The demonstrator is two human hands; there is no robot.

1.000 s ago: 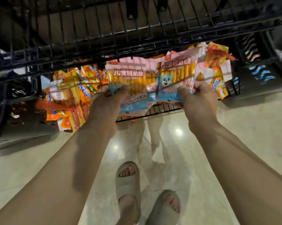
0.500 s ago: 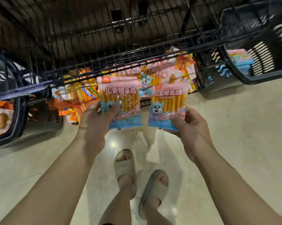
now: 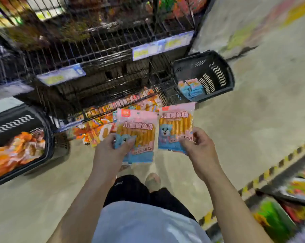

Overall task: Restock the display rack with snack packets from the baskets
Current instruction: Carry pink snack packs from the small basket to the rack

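Two pkts (image 3: 138,130) (image 3: 176,122) gripped, L hand (image 3: 111,152), R hand (image 3: 200,149); pale floor (image 3: 257,109); wire rack (image 3: 102,55) ahead.

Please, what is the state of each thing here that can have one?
left packet: held in front of the rack, not shelved.
right packet: the same.
left hand: grips left packet.
right hand: grips right packet.
left basket: holds orange packets.
right basket: holds few blue packets.
bottom shelf: partly stocked.

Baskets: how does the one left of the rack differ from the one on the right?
The left basket holds orange packets; the right basket holds pink-and-blue packets. The left basket looks well filled; the right basket shows only a small pile. Both are black with wavy slots, on the floor.
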